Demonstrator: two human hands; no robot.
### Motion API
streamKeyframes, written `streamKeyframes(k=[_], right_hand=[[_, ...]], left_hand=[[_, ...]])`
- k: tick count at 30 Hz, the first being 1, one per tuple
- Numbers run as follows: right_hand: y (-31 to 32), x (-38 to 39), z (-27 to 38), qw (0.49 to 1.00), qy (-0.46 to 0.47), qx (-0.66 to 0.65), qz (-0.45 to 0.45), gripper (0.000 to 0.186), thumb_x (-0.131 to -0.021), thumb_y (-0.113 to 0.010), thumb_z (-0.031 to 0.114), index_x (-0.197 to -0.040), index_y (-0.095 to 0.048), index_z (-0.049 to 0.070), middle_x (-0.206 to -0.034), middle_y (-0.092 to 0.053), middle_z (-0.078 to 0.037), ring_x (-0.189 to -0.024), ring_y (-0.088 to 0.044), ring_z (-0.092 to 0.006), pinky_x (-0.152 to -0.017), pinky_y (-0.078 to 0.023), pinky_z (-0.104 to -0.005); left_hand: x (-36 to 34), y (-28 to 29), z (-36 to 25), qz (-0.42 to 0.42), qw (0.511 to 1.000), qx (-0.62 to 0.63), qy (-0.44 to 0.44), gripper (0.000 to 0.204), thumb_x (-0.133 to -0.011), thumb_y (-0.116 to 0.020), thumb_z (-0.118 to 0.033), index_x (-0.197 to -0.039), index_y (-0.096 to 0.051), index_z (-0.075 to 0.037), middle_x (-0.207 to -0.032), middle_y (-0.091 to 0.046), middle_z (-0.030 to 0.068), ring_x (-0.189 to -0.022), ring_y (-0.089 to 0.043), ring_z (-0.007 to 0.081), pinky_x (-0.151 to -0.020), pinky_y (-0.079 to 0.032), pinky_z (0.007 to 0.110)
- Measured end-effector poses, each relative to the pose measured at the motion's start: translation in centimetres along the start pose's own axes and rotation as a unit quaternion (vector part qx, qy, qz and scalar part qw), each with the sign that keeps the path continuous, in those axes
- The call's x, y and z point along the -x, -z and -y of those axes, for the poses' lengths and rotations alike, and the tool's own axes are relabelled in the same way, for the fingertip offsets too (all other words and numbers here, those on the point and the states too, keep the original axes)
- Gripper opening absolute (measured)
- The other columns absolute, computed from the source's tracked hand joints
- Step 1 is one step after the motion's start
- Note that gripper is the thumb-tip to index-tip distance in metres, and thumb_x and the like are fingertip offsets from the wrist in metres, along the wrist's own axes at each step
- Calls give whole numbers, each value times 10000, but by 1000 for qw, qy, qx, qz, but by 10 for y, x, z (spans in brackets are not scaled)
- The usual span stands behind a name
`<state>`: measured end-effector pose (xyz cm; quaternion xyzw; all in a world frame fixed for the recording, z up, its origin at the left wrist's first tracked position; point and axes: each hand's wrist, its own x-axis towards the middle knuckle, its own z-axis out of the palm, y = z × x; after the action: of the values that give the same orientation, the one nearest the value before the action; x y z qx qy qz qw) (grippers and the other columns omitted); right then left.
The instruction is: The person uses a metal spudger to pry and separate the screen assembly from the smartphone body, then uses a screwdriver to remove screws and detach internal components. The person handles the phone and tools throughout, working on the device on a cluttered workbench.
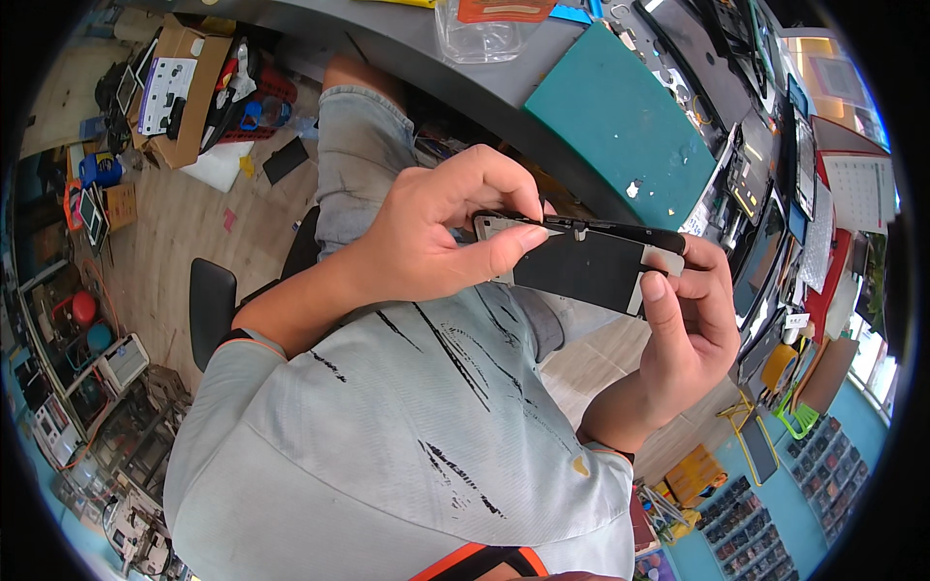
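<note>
In front of my chest I hold a phone screen assembly (579, 274), tilted, its back side showing a large black sheet with silvery strips at both ends. My right hand (688, 315) grips its right end, thumb on the back face and fingers around the far edge. At the opposite end my left hand (450, 228) is closed, thumb and forefinger pinched at the top edge near a small pale tab. What lies between those fingertips is too small to make out. The other left fingers are partly hidden behind the assembly.
Beyond my hands, a green work mat (625, 126) lies on the grey bench (397, 44) with small parts on it. A clear plastic box (480, 39) stands at the bench's near edge. Phone parts and screens crowd the right. A cardboard box (184, 92) sits on the floor at left.
</note>
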<state>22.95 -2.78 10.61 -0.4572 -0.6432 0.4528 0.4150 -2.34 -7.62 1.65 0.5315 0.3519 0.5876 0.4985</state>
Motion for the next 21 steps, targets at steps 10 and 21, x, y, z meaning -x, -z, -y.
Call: streamKeyframes(k=[10, 21], right_hand=[[-9, 2, 5, 995, 25, 93, -29, 137, -852, -856, -68, -861, -720, -50, -1120, -723, -185, -940, -712, -220, -857, -557, -325], [-12, -1, 0, 992, 58, 103, -33, 147, -850, -859, -78, -839, -714, -53, -1119, -727, -191, -933, -729, -226, -848, -581, -327]], left_hand=[[-4, -3, 2, -11, 998, -54, -42, 310, -888, -781, 141, -1163, -668, 54, -1095, -740, 116, -1139, -770, 225, -1044, -610, 363], [-5, -5, 2, -22, 997, -56, -41, 256, -936, -753, 113, -1164, -657, 47, -1086, -744, 116, -1091, -784, 213, -989, -625, 329]])
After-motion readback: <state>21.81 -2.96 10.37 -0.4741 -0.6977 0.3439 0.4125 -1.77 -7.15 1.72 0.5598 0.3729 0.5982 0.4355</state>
